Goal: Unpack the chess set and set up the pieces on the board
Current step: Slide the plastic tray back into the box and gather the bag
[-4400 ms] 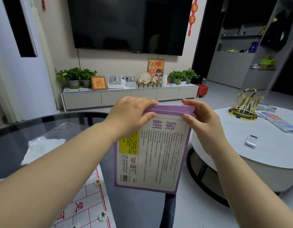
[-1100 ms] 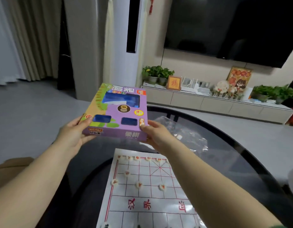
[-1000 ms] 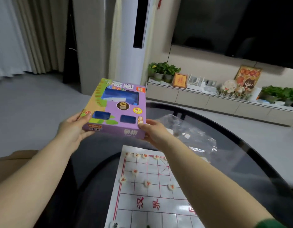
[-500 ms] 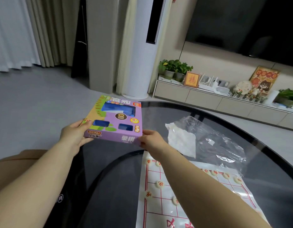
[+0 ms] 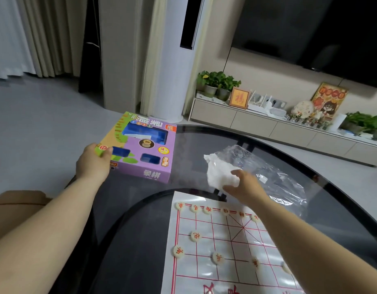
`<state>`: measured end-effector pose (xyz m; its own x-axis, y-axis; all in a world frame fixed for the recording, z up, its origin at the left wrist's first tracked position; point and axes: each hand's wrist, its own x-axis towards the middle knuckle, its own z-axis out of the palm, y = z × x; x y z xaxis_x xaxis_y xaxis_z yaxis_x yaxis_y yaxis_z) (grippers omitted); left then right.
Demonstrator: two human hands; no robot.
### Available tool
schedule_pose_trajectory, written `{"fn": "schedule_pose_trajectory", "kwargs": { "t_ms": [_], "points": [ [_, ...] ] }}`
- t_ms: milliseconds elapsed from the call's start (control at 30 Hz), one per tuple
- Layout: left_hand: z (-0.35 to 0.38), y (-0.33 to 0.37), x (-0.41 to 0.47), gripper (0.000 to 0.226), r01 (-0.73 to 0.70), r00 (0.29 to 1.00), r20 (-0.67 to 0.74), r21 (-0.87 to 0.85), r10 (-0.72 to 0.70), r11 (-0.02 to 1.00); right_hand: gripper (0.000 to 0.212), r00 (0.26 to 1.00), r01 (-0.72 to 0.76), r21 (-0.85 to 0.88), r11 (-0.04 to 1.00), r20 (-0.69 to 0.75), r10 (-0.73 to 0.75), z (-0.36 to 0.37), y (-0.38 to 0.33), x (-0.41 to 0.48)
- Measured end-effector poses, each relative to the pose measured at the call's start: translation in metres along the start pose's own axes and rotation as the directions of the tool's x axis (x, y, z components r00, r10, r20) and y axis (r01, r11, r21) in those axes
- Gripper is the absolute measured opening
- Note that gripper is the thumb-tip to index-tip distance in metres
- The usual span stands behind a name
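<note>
Head view: fingers of the left hand (image 5: 92,164) curl round the near corner of the purple box (image 5: 149,154) at the tabletop (image 5: 204,141) edge. Fingers of the right hand (image 5: 244,185), loosely straight, touch white paper (image 5: 218,171) just beyond the board (image 5: 206,270).

Beyond my dark glass worktop (image 5: 204,141): low cabinet (image 5: 255,126) along the wall, bearing potted plants (image 5: 217,82) and a framed picture (image 5: 239,98); television (image 5: 310,28) above; white column (image 5: 168,60) and curtains (image 5: 35,35) at left.
</note>
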<state>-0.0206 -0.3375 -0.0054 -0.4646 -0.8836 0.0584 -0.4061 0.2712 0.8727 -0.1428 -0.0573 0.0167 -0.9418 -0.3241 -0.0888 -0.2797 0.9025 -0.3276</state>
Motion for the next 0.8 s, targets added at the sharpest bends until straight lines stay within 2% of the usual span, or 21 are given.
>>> {"fn": "schedule_pose_trajectory", "kwargs": {
  "t_ms": [100, 167, 233, 333, 400, 500, 600, 700, 800],
  "points": [
    [0.001, -0.002, 0.0, 0.041, -0.026, 1.0, 0.005, 0.027, 0.026, 0.999, 0.071, 0.997, -0.04, -0.005, 0.999, 0.061, 0.04, 0.007, 0.002, 0.002],
    [0.001, -0.004, -0.001, 0.045, -0.032, 0.999, 0.027, 0.069, 0.03, 0.997, 0.076, 0.997, -0.018, -0.099, 0.995, 0.071, 0.025, 0.013, -0.002, 0.007],
    [0.001, -0.005, -0.001, 0.052, -0.025, 0.999, 0.042, 0.099, 0.021, 0.995, 0.072, 0.999, 0.0, -0.16, 0.987, 0.051, 0.008, 0.015, -0.006, 0.011],
    [-0.001, -0.006, -0.003, 0.053, -0.031, 0.998, 0.05, 0.1, 0.026, 0.995, 0.05, 1.0, 0.006, -0.193, 0.981, 0.02, -0.002, 0.01, -0.008, 0.011],
    [-0.002, -0.007, -0.004, 0.053, -0.04, 0.998, 0.048, 0.092, 0.035, 0.995, 0.04, 0.999, 0.049, -0.28, 0.959, 0.0, -0.051, 0.007, -0.005, 0.01],
    [-0.004, -0.009, -0.008, 0.051, -0.06, 0.998, 0.031, 0.092, 0.058, 0.994, 0.052, 0.993, 0.093, -0.387, 0.917, -0.029, -0.113, 0.006, -0.001, 0.009],
    [-0.01, -0.013, -0.011, 0.045, -0.154, 0.985, -0.051, 0.179, 0.166, 0.972, 0.048, 0.987, 0.113, -0.456, 0.883, -0.053, -0.154, 0.003, 0.0, 0.015],
    [-0.019, -0.008, -0.019, 0.036, -0.278, 0.942, -0.125, 0.224, 0.311, 0.934, 0.045, 0.98, 0.102, -0.415, 0.904, -0.113, -0.163, -0.008, 0.003, 0.02],
    [-0.027, 0.007, -0.031, 0.03, -0.369, 0.906, -0.145, 0.19, 0.397, 0.91, 0.042, 0.953, 0.083, -0.245, 0.966, -0.263, -0.148, -0.029, 0.005, 0.019]
  ]
}}
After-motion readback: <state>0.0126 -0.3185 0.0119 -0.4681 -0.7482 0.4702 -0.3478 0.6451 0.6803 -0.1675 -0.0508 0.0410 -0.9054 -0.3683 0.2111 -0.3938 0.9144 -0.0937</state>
